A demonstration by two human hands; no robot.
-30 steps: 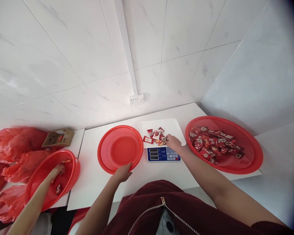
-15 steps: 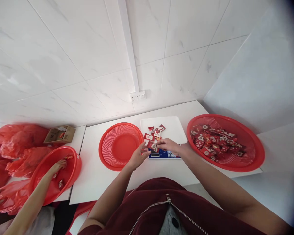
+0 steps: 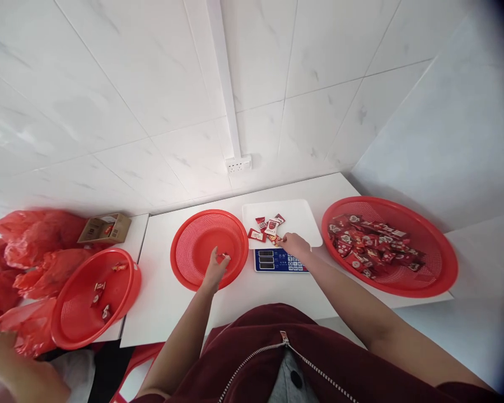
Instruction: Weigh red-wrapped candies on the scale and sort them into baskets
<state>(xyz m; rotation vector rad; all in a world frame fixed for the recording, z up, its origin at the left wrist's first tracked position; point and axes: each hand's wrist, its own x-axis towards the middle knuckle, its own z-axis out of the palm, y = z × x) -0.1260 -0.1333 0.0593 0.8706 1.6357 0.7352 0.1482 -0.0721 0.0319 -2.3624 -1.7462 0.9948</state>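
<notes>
My left hand [image 3: 215, 271] is over the middle red basket [image 3: 185, 252], with a small red-and-white packet [image 3: 224, 256] between its thumb and fingers. On the white scale tray [image 3: 294, 212] lie several red and white candy packets [image 3: 271, 225]. My right hand [image 3: 294, 244] reaches over the tray's front edge, its fingertips pinching a red and yellow packet [image 3: 274, 239]. The blue scale panel [image 3: 279, 261] shows just in front of the tray. To the right, a large red basket [image 3: 439, 263] holds a heap of red packets [image 3: 372, 243].
At the left stand another red basket [image 3: 78, 285] with a few packets, a cardboard box [image 3: 105, 228] and red plastic bags [image 3: 46, 232]. Another person's arm [image 3: 21, 369] is at the lower left. A wall socket [image 3: 238, 164] sits behind the table.
My left hand has moved left from the scale to over the middle basket with a packet. My right hand has shifted slightly onto another packet. The other person's arm has left the left basket.
</notes>
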